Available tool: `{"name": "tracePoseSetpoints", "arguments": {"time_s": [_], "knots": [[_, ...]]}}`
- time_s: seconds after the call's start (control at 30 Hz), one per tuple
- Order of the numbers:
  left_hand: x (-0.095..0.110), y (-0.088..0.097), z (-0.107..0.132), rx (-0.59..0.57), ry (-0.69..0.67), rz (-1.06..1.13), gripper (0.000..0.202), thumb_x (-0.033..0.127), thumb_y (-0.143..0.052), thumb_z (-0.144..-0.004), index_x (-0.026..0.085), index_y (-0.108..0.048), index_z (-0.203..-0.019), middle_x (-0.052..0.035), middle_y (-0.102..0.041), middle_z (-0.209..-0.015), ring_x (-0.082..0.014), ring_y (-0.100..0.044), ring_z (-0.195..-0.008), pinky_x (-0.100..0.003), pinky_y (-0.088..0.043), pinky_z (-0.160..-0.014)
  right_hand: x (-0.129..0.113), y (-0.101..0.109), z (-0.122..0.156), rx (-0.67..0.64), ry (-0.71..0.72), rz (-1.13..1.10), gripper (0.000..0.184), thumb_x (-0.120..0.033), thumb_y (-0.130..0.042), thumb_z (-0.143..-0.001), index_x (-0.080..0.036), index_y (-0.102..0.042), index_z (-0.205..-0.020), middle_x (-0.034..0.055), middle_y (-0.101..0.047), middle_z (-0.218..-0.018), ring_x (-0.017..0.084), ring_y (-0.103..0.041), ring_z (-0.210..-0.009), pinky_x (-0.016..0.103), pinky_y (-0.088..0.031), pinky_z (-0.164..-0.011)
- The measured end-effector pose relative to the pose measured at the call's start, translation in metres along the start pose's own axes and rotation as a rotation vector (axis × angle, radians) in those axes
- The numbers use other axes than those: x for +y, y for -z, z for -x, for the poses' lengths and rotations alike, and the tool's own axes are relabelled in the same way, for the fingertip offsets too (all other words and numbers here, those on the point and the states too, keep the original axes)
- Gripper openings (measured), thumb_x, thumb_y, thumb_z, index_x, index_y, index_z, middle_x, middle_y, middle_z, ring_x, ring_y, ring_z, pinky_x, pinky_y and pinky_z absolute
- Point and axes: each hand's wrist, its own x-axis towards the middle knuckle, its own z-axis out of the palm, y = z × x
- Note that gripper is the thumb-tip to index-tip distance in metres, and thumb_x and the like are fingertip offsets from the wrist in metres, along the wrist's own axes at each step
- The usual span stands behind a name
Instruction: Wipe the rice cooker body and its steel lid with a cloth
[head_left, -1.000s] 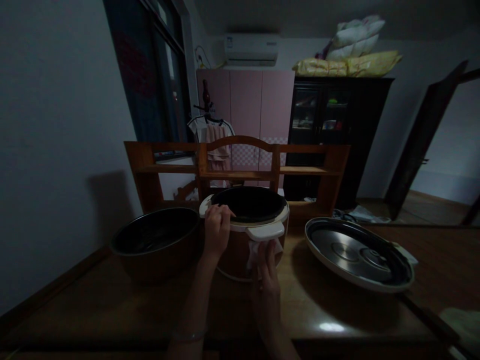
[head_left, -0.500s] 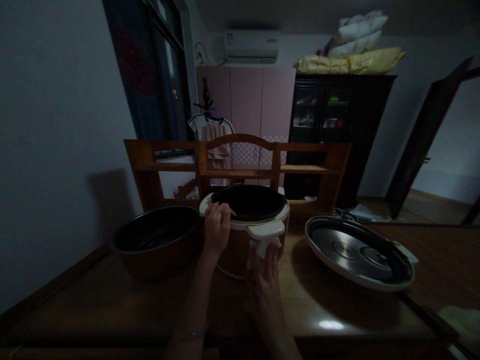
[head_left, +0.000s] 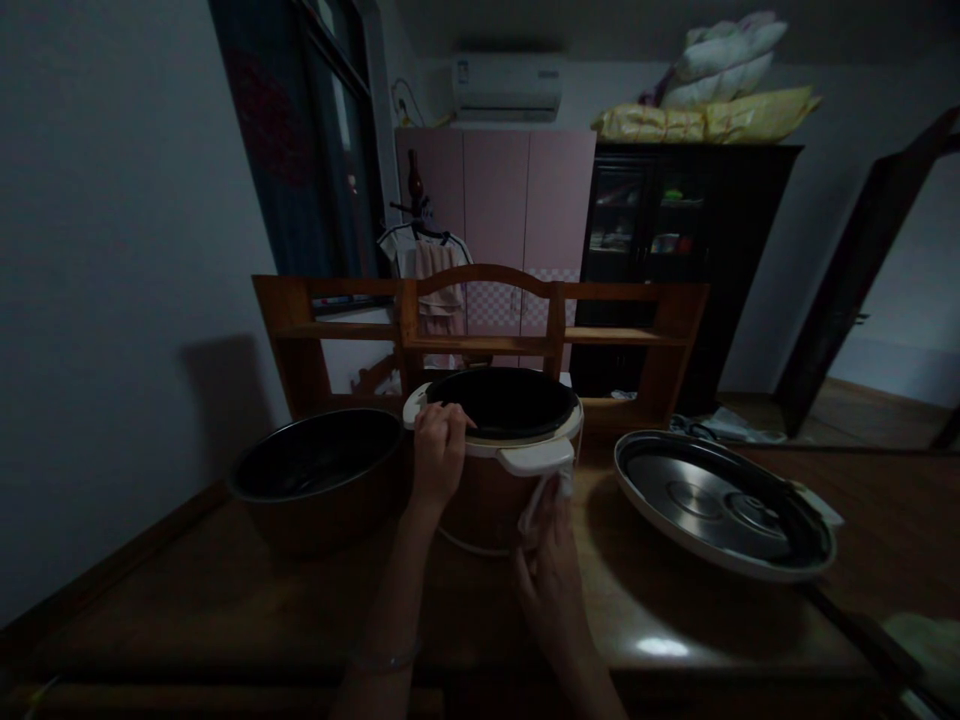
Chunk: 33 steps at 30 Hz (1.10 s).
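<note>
An open rice cooker [head_left: 487, 490] with a white rim and brown body stands on the wooden table [head_left: 225, 610]. My left hand [head_left: 437, 462] is curled over its rim on the left side, gripping it. My right hand [head_left: 551, 565] presses a white cloth [head_left: 546, 494] against the cooker's front wall, just under the white handle; its fingers are closed on the cloth. The cooker's dark inner pot [head_left: 319, 480] sits to the left, apart from the cooker.
The cooker's lid [head_left: 720, 505] lies upside down on the table to the right. A wooden shelf rack [head_left: 480, 335] stands behind the cooker. Beyond are a pink wardrobe, a dark cabinet, and an open door at far right. The room is dim.
My right hand with the cloth has slid rightward and slightly up along the cooker's front, under the handle. My left hand has stayed on the rim.
</note>
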Motion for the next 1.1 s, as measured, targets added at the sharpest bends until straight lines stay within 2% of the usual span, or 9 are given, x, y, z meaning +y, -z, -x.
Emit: {"name": "tracePoseSetpoints", "arguments": {"time_s": [0.13,0.23,0.4,0.5,0.7,0.83,0.97,1.1], "knots": [[0.001,0.000,0.000,-0.004,0.003,0.005,0.043,0.033,-0.032,-0.103,0.025,-0.059,-0.071,-0.0031,-0.064,-0.081,-0.0224,-0.057,-0.096,-0.040,-0.037,-0.100,0.003,0.012,-0.012,0.054,-0.122,-0.158,0.078,-0.032,-0.047,-0.100,-0.022,0.002,-0.159,0.0096,-0.008,-0.166,0.030,-0.010,-0.153,0.061,-0.024,-0.119],[0.000,0.000,0.000,0.003,-0.010,0.003,0.043,0.032,-0.032,-0.102,0.024,-0.059,-0.070,-0.0031,-0.064,-0.081,-0.0225,-0.057,-0.097,-0.040,-0.035,-0.101,-0.002,0.014,-0.013,0.015,-0.068,-0.122,0.077,-0.033,-0.047,-0.099,-0.021,-0.002,-0.160,0.0098,-0.008,-0.167,0.031,-0.009,-0.153,0.061,-0.024,-0.119],[-0.001,-0.001,0.000,0.004,-0.007,-0.003,0.043,0.033,-0.031,-0.103,0.024,-0.057,-0.069,-0.0037,-0.064,-0.082,-0.0224,-0.057,-0.097,-0.040,-0.036,-0.101,-0.012,0.002,0.003,-0.081,0.083,0.050,0.085,-0.027,-0.054,-0.094,-0.016,-0.002,-0.160,0.0146,-0.007,-0.166,0.036,-0.004,-0.152,0.066,-0.025,-0.117],[-0.001,0.000,0.000,-0.010,0.003,-0.006,0.044,0.033,-0.030,-0.103,0.024,-0.058,-0.069,-0.0036,-0.063,-0.082,-0.0220,-0.057,-0.094,-0.039,-0.037,-0.100,-0.014,-0.002,0.008,-0.095,0.111,0.071,0.088,-0.026,-0.056,-0.092,-0.015,-0.002,-0.160,0.0158,-0.008,-0.166,0.038,-0.007,-0.152,0.067,-0.027,-0.116],[0.000,0.000,-0.001,-0.009,-0.001,0.005,0.043,0.033,-0.032,-0.102,0.023,-0.059,-0.071,-0.0031,-0.064,-0.082,-0.0216,-0.057,-0.097,-0.038,-0.035,-0.101,-0.014,0.011,-0.010,0.004,-0.093,-0.122,0.082,-0.039,-0.050,-0.099,-0.021,0.001,-0.160,0.0102,-0.005,-0.167,0.033,-0.006,-0.153,0.063,-0.024,-0.118],[0.000,0.000,0.000,-0.008,-0.001,0.000,0.043,0.033,-0.032,-0.103,0.023,-0.059,-0.072,-0.0031,-0.062,-0.081,-0.0214,-0.056,-0.094,-0.038,-0.036,-0.098,-0.014,0.020,-0.020,-0.011,-0.150,-0.185,0.078,-0.045,-0.046,-0.100,-0.024,0.000,-0.160,0.0065,-0.007,-0.167,0.029,-0.008,-0.153,0.057,-0.023,-0.121],[0.000,0.000,0.000,-0.009,-0.011,0.002,0.043,0.032,-0.031,-0.103,0.023,-0.058,-0.071,-0.0028,-0.061,-0.080,-0.0213,-0.056,-0.091,-0.039,-0.035,-0.098,-0.017,0.013,-0.011,-0.037,-0.103,-0.094,0.080,-0.045,-0.046,-0.100,-0.022,0.002,-0.160,0.0064,-0.002,-0.167,0.030,-0.002,-0.153,0.058,-0.023,-0.120],[-0.001,0.000,0.000,-0.007,-0.015,0.013,0.043,0.031,-0.031,-0.103,0.023,-0.059,-0.071,-0.0026,-0.061,-0.080,-0.0213,-0.055,-0.091,-0.038,-0.036,-0.097,-0.021,-0.001,0.008,-0.068,-0.008,0.016,0.079,-0.037,-0.044,-0.100,-0.017,0.006,-0.159,0.0097,0.000,-0.167,0.032,-0.001,-0.153,0.059,-0.024,-0.120]]}}
